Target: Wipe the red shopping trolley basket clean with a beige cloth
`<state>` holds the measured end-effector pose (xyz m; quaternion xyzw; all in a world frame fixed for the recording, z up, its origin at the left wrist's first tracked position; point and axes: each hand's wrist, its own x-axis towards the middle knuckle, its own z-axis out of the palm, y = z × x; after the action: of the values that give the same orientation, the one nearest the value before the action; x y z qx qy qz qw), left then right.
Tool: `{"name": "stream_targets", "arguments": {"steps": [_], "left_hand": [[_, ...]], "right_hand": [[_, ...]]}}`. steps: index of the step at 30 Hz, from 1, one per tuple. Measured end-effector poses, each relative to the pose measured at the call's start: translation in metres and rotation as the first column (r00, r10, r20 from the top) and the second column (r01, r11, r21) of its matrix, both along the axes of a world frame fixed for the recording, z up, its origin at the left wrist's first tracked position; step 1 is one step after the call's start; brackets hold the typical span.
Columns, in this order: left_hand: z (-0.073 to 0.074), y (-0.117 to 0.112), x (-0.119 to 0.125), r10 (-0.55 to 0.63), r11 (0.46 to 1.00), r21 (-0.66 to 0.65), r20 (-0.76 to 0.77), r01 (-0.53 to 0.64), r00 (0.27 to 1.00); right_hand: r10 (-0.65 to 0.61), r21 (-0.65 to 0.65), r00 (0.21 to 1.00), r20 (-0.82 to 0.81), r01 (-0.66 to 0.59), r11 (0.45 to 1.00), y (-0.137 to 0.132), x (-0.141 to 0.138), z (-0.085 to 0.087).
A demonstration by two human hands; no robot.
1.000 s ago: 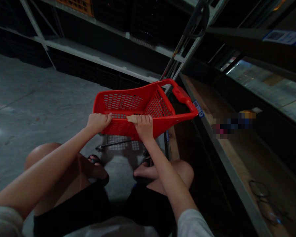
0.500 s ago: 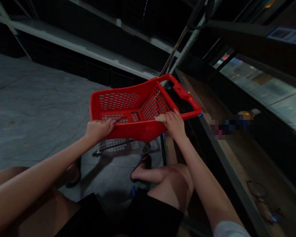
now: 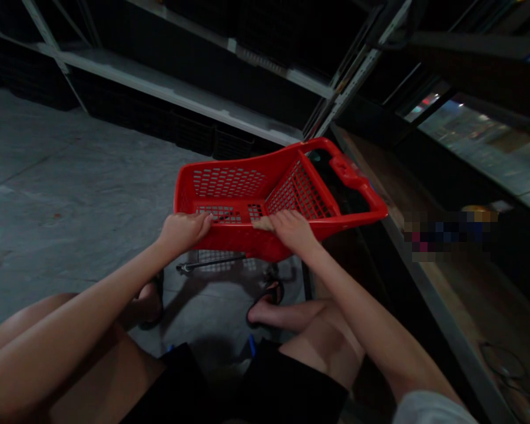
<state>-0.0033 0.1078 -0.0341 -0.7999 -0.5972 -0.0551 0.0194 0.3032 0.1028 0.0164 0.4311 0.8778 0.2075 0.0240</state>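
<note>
In front of my knees stands a small red plastic shopping cart [image 3: 229, 235] with latticed walls. My left hand [image 3: 184, 232] is closed over the near rim, close to the cart's left end. Further right on the same rim, my right hand [image 3: 291, 229] presses down a small beige piece of cloth [image 3: 262, 224]. Most of the cloth is hidden under its fingers. The cart's looped handle [image 3: 353, 176] is at the right, with neither hand on it.
White-edged shelving [image 3: 159, 91] with dark crates [image 3: 194, 132] below runs along the back. A wooden ledge [image 3: 441, 282] borders the right side, bearing blurred items and a pair of glasses [image 3: 503, 360]. Grey concrete floor [image 3: 92, 176] spreads to the left. My sandalled feet flank the cart.
My right hand has slid left along the rim with the cloth, nearer my left hand. The left hand keeps its place on the rim. The whole view has shifted slightly.
</note>
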Motion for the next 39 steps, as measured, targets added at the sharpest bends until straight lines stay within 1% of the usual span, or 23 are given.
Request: {"name": "stream_targets", "arguments": {"steps": [2,4,6,8,9,11,13,15,16,18,19,20,21,23,26,28,30,31,32,33,34,36,39], "left_hand": [[0.002,-0.001,-0.009,-0.074,0.997,-0.011,0.031,0.075,0.997],[0.004,-0.003,-0.015,-0.143,0.989,-0.012,0.076,0.145,0.987],[0.003,-0.006,-0.017,-0.158,0.987,-0.004,0.108,0.160,0.982],[0.001,-0.008,-0.017,-0.100,0.995,0.005,0.103,0.100,0.990],[0.000,-0.009,-0.016,-0.057,0.998,0.009,0.090,0.056,0.994],[-0.003,-0.010,-0.013,0.032,0.999,0.023,0.064,-0.033,0.997],[-0.005,-0.010,-0.010,0.091,0.995,0.046,0.060,-0.094,0.994],[-0.006,-0.010,-0.009,0.115,0.991,0.067,0.071,-0.120,0.991],[-0.006,-0.009,-0.009,0.117,0.990,0.072,0.074,-0.122,0.990],[-0.004,-0.008,-0.011,0.097,0.993,0.060,0.065,-0.101,0.993],[-0.003,-0.007,-0.014,0.072,0.996,0.045,0.054,-0.075,0.996],[-0.002,-0.005,-0.018,0.035,0.999,0.028,0.041,-0.036,0.999],[0.000,-0.002,-0.023,-0.010,1.000,0.015,0.032,0.010,0.999],[0.004,0.005,-0.036,-0.113,0.994,0.017,0.037,0.112,0.993],[0.006,0.018,-0.057,-0.228,0.972,0.080,0.107,0.220,0.968],[0.002,0.025,-0.065,-0.285,0.958,0.092,0.173,0.273,0.943],[-0.006,0.028,-0.064,-0.318,0.948,0.090,0.237,0.305,0.918],[-0.010,0.029,-0.060,-0.320,0.947,0.098,0.268,0.305,0.909],[-0.014,0.028,-0.056,-0.309,0.951,0.114,0.297,0.288,0.904],[-0.018,0.028,-0.050,-0.289,0.956,0.135,0.319,0.259,0.903],[-0.022,0.027,-0.045,-0.267,0.962,0.155,0.334,0.227,0.904],[-0.027,0.025,-0.035,-0.234,0.967,0.183,0.348,0.179,0.908],[-0.029,0.024,-0.025,-0.222,0.969,0.184,0.355,0.165,0.908]], "right_hand": [[-0.052,0.061,0.998,0.047,0.049,0.997,-0.011,0.051,0.016],[-0.104,0.138,0.992,0.068,0.094,0.986,-0.023,0.091,0.032],[-0.136,0.190,0.989,0.059,0.122,0.974,-0.034,0.112,0.040],[-0.155,0.211,0.988,0.024,0.146,0.966,-0.041,0.111,0.037],[-0.159,0.210,0.987,0.000,0.155,0.965,-0.044,0.102,0.031],[-0.152,0.188,0.987,-0.056,0.160,0.969,-0.044,0.072,0.014],[-0.139,0.151,0.981,-0.138,0.159,0.976,-0.041,0.030,-0.007],[-0.117,0.118,0.964,-0.238,0.149,0.982,-0.035,-0.017,-0.025],[-0.087,0.105,0.957,-0.276,0.120,0.987,-0.032,-0.038,-0.031],[0.001,0.077,0.952,-0.305,0.024,0.997,-0.026,-0.070,-0.035],[0.047,0.060,0.953,-0.299,-0.030,0.998,-0.024,-0.078,-0.034],[0.080,0.042,0.955,-0.285,-0.071,0.997,-0.023,-0.080,-0.031],[0.095,0.026,0.959,-0.267,-0.091,0.996,-0.023,-0.074,-0.026],[0.065,0.010,0.972,-0.227,-0.064,0.998,-0.025,-0.045,-0.012],[-0.050,0.059,0.988,-0.146,0.059,0.997,-0.034,0.023,0.013],[-0.110,0.121,0.989,-0.103,0.122,0.985,-0.039,0.064,0.027],[-0.134,0.171,0.986,-0.095,0.149,0.974,-0.040,0.086,0.031],[-0.126,0.180,0.987,-0.101,0.143,0.973,-0.038,0.086,0.029],[-0.103,0.174,0.989,-0.110,0.122,0.977,-0.036,0.078,0.025],[-0.072,0.152,0.990,-0.123,0.091,0.984,-0.033,0.064,0.018],[-0.037,0.114,0.990,-0.138,0.053,0.992,-0.029,0.043,0.010],[0.031,0.012,0.984,-0.178,-0.030,0.999,-0.021,-0.013,-0.006],[0.107,-0.085,0.975,-0.196,-0.126,0.988,-0.014,-0.102,-0.023]]}}
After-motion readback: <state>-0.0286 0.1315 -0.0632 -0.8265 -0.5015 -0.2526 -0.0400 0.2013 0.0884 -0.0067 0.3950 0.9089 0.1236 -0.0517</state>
